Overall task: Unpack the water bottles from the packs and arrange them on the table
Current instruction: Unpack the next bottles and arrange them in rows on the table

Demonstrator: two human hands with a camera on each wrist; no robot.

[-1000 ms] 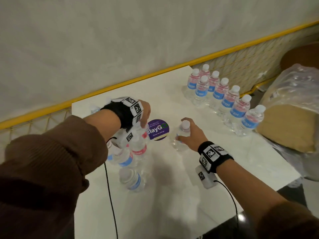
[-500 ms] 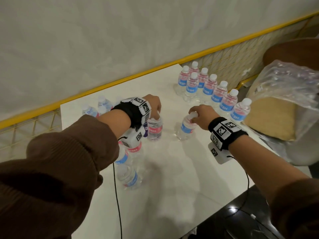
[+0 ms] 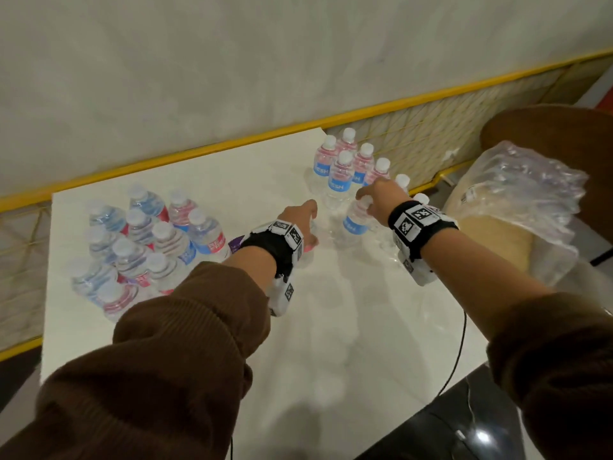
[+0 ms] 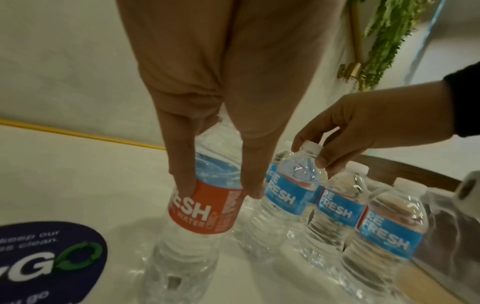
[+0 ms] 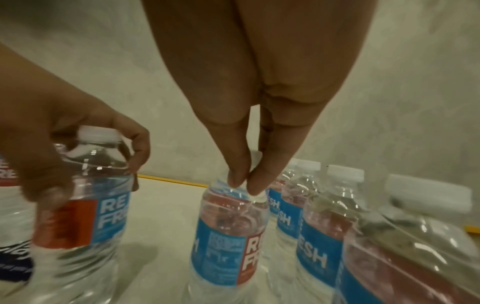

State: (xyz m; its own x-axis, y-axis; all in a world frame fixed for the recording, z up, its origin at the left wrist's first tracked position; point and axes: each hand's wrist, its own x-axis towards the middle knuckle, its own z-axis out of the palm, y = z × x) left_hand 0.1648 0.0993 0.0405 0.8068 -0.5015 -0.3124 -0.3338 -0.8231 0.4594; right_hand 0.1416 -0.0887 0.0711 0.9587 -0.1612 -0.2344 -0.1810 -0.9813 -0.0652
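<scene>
At the left of the white table (image 3: 331, 343) a cluster of bottles (image 3: 142, 240) stands wrapped in clear film, their red and blue labels blurred beyond reading; beside it a round purple sticker (image 4: 46, 261) shows "keep our", "clean" and a cut-off "GO"; the left hand (image 3: 300, 222) curls thumb and fingers round the shoulder of an upright bottle (image 4: 197, 211) whose red label reads "ESH" and "WATER", its cap hidden by the palm; just right, the right hand (image 3: 378, 200) pinches the cap of a second bottle (image 4: 288, 197), its blue label reading "RE FRESH", base on the table; beyond stands the arranged row of bottles (image 3: 351, 161); far right, crumpled plastic wrap (image 3: 530, 200).
</scene>
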